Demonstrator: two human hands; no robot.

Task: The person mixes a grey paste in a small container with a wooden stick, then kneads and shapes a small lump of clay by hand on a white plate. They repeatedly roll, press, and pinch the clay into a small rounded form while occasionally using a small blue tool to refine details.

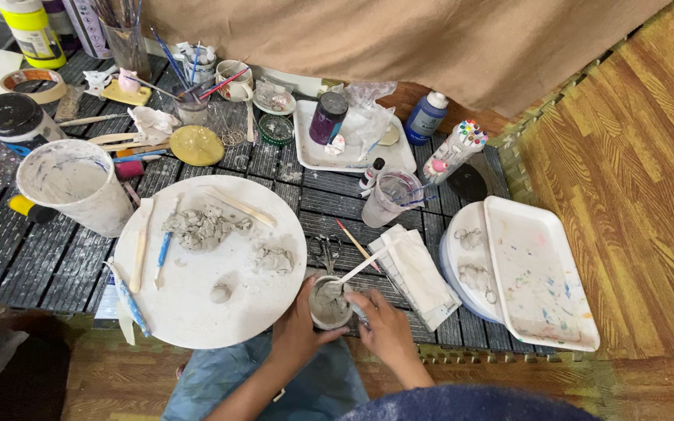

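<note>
- Left hand [296, 323] wraps around a small clay-smeared cup [328, 302], fingers curled onto its side at the near edge of the dark slatted table [33, 265].
- Right hand [384, 321] sits against the cup's other side, fingers bent; what it pinches I cannot tell.
- A pale stick [360, 267] leans out of the cup, angled up to the right.
- Just left, the round white board [220, 312] carries grey clay lumps [200, 228] and a blue-handled tool [164, 249].
- Scissors [324, 251] lie just beyond the cup; folded white cloth [419, 274] beside the right hand.
</note>
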